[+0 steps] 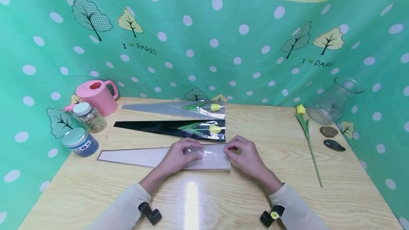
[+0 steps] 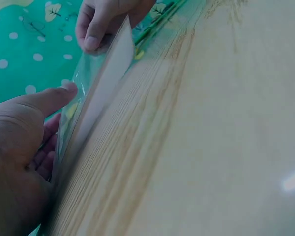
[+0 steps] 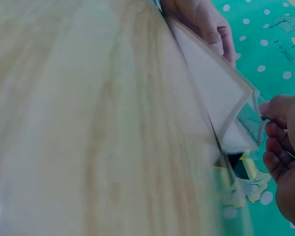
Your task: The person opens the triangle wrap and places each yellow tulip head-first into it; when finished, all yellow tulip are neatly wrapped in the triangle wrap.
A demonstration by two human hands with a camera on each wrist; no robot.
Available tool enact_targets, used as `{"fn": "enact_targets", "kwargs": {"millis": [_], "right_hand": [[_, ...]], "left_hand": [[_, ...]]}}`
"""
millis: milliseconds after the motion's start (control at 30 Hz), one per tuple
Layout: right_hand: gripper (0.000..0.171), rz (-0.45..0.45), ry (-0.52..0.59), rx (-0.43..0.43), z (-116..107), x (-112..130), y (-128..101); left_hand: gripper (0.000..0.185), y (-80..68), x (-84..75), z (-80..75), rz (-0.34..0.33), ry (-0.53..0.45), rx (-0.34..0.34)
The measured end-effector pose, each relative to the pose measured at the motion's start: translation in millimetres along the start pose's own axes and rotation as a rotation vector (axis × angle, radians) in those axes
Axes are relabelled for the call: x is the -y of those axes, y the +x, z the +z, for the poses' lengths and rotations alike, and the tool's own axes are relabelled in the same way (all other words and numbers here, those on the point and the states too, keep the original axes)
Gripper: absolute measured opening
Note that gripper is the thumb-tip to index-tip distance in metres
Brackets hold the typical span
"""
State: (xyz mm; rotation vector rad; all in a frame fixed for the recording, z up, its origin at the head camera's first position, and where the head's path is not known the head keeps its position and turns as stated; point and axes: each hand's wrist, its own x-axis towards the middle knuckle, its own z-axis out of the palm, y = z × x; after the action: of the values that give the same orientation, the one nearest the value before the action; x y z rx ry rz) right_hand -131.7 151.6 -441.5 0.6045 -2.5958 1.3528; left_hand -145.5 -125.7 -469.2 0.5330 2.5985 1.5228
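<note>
- The right hand (image 1: pixel 247 155) pinched the wide open end of the beige flower sleeve (image 1: pixel 166 157), thumb and fingers curled on its clear film; that grip sat at the mouth's right corner.
- The left hand (image 1: pixel 182 155) pressed on the sleeve just left of it, fingers bent over the film, thumb under the lifted edge.
- The sleeve lay flat on the counter (image 1: pixel 204 201), directly under both hands, long axis running left to right.
- Its narrow tip pointed left, toward the blue-lidded jar (image 1: pixel 80 142); its mouth faced right.
- The loose tulip (image 1: pixel 306 130) lay well apart on the right, nearer the right hand.
</note>
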Motion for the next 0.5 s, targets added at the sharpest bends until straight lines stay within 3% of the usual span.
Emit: {"fn": "enact_targets", "kwargs": {"millis": [367,500], "right_hand": [[0.008,0.032,0.018,0.026,-9,4,1],[0.013,0.066,0.043,0.025,-33,-6,0]], "left_hand": [[0.016,1.4,-0.1,1.8,-0.001,-0.039,-0.023],[0.016,1.3,0.7,2.2,-0.006,-0.042,-0.029]]}}
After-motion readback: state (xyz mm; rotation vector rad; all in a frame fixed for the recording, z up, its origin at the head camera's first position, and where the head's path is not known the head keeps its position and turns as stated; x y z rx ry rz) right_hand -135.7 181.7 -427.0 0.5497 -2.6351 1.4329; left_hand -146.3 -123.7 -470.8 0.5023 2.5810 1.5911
